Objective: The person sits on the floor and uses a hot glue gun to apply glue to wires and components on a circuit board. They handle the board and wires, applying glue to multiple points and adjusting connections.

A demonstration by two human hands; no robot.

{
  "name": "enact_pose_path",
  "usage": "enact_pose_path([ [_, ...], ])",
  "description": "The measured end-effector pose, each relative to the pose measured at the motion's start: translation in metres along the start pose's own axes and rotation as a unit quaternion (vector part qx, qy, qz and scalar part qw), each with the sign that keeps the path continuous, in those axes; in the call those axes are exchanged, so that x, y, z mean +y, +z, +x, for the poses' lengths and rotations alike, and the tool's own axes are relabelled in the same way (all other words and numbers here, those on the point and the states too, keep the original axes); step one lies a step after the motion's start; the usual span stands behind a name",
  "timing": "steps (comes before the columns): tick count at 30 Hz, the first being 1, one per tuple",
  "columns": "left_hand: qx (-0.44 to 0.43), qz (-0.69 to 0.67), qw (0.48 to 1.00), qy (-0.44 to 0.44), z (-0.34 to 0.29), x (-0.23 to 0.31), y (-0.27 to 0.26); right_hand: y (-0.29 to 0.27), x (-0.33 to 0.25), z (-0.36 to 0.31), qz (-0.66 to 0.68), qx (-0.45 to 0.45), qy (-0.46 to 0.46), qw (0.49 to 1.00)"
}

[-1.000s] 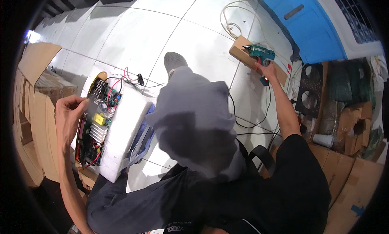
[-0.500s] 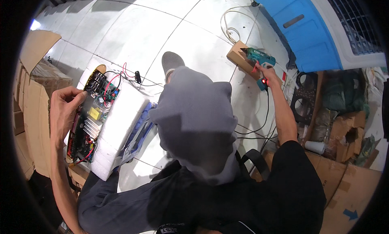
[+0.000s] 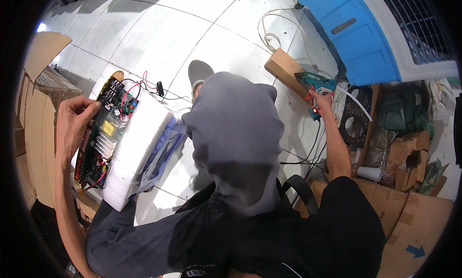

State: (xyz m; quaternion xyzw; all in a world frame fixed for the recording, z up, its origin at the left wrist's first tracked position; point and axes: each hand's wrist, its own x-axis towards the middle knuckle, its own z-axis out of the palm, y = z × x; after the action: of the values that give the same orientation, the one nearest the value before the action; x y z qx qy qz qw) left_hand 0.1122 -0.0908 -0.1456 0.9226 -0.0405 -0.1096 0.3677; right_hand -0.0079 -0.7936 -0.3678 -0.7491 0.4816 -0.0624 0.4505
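Observation:
At the left, my left hand point(image 3: 76, 124) pinches thumb and finger together at the far end of a long circuit board point(image 3: 100, 144). The board carries a yellow transformer, pale metal fins and red and black wires. It rests along a white foam block point(image 3: 136, 155). My right hand point(image 3: 325, 103), out to the right, is wrapped round the handle of a teal glue gun point(image 3: 315, 80) with a red trigger. A white glue stick point(image 3: 357, 103) sticks out of its back, and a red light glows at its handle base. Its nozzle is over a small brown box point(image 3: 285, 70).
Cardboard boxes point(image 3: 41, 148) stand beyond my left arm. A blue and white crate point(image 3: 353, 35) with a grille is at the far right. Black cables point(image 3: 308, 157) trail below the glue gun. A black connector point(image 3: 160, 89) on wires lies by the foam. My knee is in the middle.
My right hand has drawn the glue gun slightly right and nearer to me, turning it so the white stick shows behind. My left hand stays at the board's end. The view has shifted slightly.

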Motion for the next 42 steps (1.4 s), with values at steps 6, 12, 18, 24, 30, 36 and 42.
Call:
enact_pose_path([
  [6, -0.003, 0.01, 1.0, -0.004, 0.001, 0.006, 0.001, -0.024, 0.003, -0.008, -0.248, 0.123, -0.059, 0.959],
  [12, 0.001, -0.001, 1.0, 0.001, -0.004, 0.009, 0.002, -0.047, -0.027, -0.036, -0.457, 0.16, -0.15, 0.862],
  [18, 0.007, 0.189, 0.977, 0.1, -0.004, 0.033, 0.014, -0.103, -0.082, -0.066, -0.438, 0.245, -0.176, 0.847],
  [24, 0.064, 0.205, 0.964, 0.154, -0.014, 0.025, 0.014, -0.143, -0.215, -0.156, 0.16, 0.114, -0.268, 0.943],
  [30, 0.124, 0.179, 0.959, 0.182, -0.01, 0.035, 0.018, -0.192, -0.257, -0.24, 0.244, -0.204, -0.478, 0.819],
  [36, 0.075, 0.168, 0.966, 0.18, -0.002, 0.057, 0.033, -0.162, -0.256, -0.283, 0.411, -0.38, -0.39, 0.731],
  [42, 0.071, 0.177, 0.968, 0.161, -0.017, 0.044, 0.026, -0.066, -0.269, -0.317, 0.438, -0.613, -0.279, 0.596],
])
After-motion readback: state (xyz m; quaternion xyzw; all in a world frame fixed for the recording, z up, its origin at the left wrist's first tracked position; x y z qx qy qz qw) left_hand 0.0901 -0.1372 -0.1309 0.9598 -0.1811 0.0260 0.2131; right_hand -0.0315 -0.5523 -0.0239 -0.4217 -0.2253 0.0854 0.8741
